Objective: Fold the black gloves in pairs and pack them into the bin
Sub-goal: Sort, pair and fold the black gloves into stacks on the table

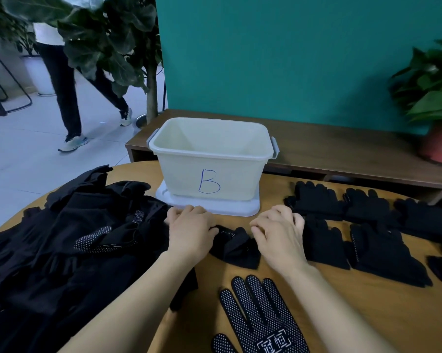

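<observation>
**Glove fold in progress, bin empty**

Wooden table (pixel 367 314), rounded far edge, teal wall (pixel 291 59) behind, low wooden shelf (pixel 342 149) between them.

- bin (pixel 184 174): cream plastic, blue "B" on the front, grey side handles. Stands on a white lid (pixel 214 207) at the table's far-centre edge. Nothing visible inside.
- left hand (pixel 192 230): just in front of the lid, fingers curled, gripping the left end of the bunched glove (pixel 236 247).
- right hand (pixel 278 238): fingers curled down onto the right end of the same glove. Hands are close together, with the glove crumpled between them on the table surface.
- loose pile (pixel 74 238): big heap of black gloves covering the left side of the table, touching the left forearm. A few white-dotted palms show in it.
- laid-out gloves (pixel 377 248): in rows to the right of the right hand, lying flat, fingers pointing away, some overlapping. Cannot tell whether they are single or paired.
- dotted glove (pixel 258 314): lies flat and palm up near the front edge between the forearms, with white grip dots and a printed logo on the palm.

Background: a leafy tree (pixel 108 34) at far left with a person (pixel 64 85) walking behind it, and a potted plant (pixel 433 85) on the shelf at right.
</observation>
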`<state>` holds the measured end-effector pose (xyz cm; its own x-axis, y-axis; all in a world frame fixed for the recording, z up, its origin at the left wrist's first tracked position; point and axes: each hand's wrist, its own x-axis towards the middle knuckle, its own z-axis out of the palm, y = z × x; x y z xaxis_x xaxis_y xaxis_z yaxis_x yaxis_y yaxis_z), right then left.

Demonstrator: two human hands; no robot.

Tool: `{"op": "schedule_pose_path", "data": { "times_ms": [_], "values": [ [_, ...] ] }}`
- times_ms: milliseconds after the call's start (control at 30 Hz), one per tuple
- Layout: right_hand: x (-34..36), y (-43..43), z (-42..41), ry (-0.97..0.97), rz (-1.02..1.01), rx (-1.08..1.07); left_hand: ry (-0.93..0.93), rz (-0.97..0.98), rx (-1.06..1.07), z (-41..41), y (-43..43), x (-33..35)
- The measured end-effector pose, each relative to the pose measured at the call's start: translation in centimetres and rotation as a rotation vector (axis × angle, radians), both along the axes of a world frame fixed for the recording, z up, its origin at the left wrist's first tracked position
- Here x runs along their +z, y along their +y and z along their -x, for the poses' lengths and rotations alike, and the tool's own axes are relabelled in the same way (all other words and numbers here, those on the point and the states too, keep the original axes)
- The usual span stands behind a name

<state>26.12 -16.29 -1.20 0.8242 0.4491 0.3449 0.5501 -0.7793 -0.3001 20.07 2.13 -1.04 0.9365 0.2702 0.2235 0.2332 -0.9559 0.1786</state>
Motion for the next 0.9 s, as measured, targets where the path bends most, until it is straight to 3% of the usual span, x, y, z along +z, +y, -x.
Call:
{"op": "schedule_pose_path", "data": {
  "times_ms": [133, 267, 433, 667, 800, 900],
  "values": [
    [2.3, -1.2, 0.8, -0.007, -0.035, -0.034, -0.229, 0.121, -0.031, 1.3, -0.4, 2.8],
    [5.7, -2.1, 2.1, 0.001, -0.099, -0.058, -0.388, 0.109, -0.074, 2.6, -1.1, 7.4],
    [11.1, -2.6, 4.9, 0.256, -0.283, -0.042, -0.428, 0.101, -0.131, 4.9, -2.3, 12.4],
    [14.2, -4.0, 8.1, 0.865, -0.528, 0.006, -0.332, 0.359, -0.159, 8.4, -3.9, 15.9],
    [14.8, -5.1, 9.6, 0.772, -0.662, 0.1, -0.164, 0.733, -0.27, 10.5, -4.4, 16.6],
    [14.9, -5.7, 10.2, 0.72, -0.725, 0.096, -0.062, 0.814, -0.298, 11.8, -4.5, 16.4]
  ]
}}
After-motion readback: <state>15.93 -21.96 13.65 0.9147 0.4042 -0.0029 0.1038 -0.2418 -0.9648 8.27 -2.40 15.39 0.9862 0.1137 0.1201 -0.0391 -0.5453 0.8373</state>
